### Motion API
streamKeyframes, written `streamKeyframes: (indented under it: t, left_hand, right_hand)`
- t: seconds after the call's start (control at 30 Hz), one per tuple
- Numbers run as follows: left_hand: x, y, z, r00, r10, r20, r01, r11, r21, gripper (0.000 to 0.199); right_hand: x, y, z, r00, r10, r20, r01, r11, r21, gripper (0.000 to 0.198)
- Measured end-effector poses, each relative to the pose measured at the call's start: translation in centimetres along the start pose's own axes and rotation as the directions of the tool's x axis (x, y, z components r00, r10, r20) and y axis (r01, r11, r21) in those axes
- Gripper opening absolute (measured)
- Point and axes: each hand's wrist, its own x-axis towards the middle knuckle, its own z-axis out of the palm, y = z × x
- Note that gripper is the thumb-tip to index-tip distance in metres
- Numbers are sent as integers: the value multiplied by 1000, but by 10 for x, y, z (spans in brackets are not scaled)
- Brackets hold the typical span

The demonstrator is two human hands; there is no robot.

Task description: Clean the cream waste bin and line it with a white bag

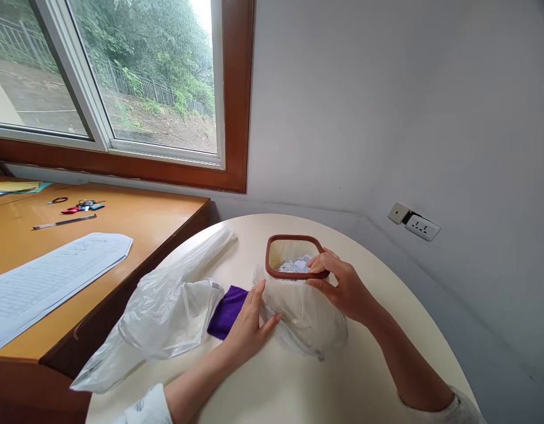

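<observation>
A small bin with a reddish-brown rim (293,275) stands upright on the round cream table (272,388). White paper scraps (293,265) lie inside it, and a translucent plastic bag (311,318) hangs loosely around its outside. My right hand (342,282) grips the rim at its right front corner, fingers inside and thumb outside. Beside the bin's left side, my left hand (251,324) is open with its fingers stretched out, near or against the bag. A folded purple cloth (227,312) lies just left of that hand.
Another crumpled translucent bag (165,312) spreads over the table's left side. On the adjoining wooden desk (165,206) are a stack of papers (55,282), a pen (63,222) and a bunch of keys (86,206). A wall with a socket (422,227) and a window (143,76) border the area.
</observation>
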Motion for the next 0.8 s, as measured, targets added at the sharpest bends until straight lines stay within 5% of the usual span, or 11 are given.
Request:
streamKeyframes:
  t: [0.5, 0.8]
  left_hand:
    - [-1, 1, 2, 1000, -24, 20, 24, 1000, -17, 64]
    - [-1, 3, 1, 999, -19, 40, 21, 999, -27, 66]
  right_hand:
    - [-10, 18, 2, 992, 121, -42, -109, 970, 217, 12]
    - [-5, 11, 6, 996, 4, -92, 7, 993, 119, 13]
